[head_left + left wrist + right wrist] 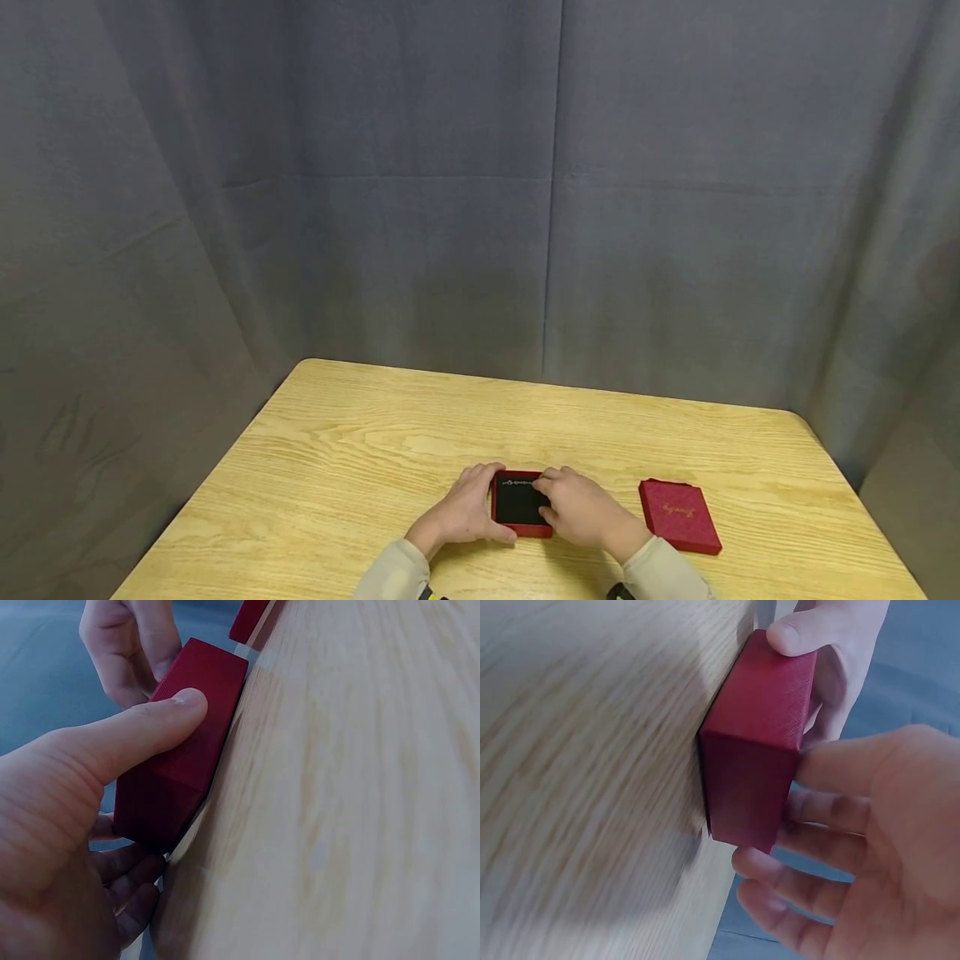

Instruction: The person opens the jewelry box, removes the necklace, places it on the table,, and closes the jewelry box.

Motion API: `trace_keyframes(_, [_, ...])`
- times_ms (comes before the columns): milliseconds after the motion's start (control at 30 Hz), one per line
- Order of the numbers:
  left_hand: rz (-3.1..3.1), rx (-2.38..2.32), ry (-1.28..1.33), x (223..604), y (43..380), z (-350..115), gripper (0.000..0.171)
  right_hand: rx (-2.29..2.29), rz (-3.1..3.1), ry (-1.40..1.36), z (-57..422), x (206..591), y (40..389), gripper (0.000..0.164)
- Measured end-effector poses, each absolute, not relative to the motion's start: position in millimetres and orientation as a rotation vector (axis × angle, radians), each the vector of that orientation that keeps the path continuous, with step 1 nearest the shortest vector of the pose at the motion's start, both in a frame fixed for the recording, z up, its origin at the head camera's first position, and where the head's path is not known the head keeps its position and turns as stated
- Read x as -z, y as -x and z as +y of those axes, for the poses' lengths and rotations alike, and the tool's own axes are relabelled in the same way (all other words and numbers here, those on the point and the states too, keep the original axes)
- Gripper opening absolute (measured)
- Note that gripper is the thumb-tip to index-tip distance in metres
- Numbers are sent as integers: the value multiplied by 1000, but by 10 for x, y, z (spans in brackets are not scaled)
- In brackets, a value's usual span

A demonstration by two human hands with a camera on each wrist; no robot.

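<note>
An uncovered red jewelry box (523, 531) sits on the table with a black pad (519, 505) inside. A thin silver chain (516, 482) lies across the pad's far part, its right end hidden by fingers. My left hand (467, 507) grips the box's left side, thumb (161, 724) against the near wall and fingers round toward the far side. From the right, my right hand (581, 508) reaches over the box, finger and thumb tips apart at the pad and chain. In the right wrist view its loosely bent fingers (810, 889) lie by the box's right wall; its thumb tip is hidden.
To the right of the box lies its red lid (681, 517), with gold lettering on top. The wooden table (360, 433) has rounded far corners. Grey curtains (435, 250) hang behind it and at both sides.
</note>
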State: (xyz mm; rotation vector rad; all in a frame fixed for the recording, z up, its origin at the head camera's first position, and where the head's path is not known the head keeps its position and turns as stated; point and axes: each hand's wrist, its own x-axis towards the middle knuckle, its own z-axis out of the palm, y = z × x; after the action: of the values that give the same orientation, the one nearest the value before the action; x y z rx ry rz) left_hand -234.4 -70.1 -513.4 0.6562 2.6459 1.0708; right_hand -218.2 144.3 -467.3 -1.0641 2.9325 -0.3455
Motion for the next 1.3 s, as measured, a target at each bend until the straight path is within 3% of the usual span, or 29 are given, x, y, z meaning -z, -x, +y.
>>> trace_keyframes(300, [2642, -1085, -657, 5130, 2344, -709, 98, 196, 3032, 1109, 1388, 4716, 2206, 22])
trace_keyframes(1300, [2670, -1041, -690, 5134, 2354, -706, 98, 300, 2941, 1015, 1341, 4785, 2252, 24])
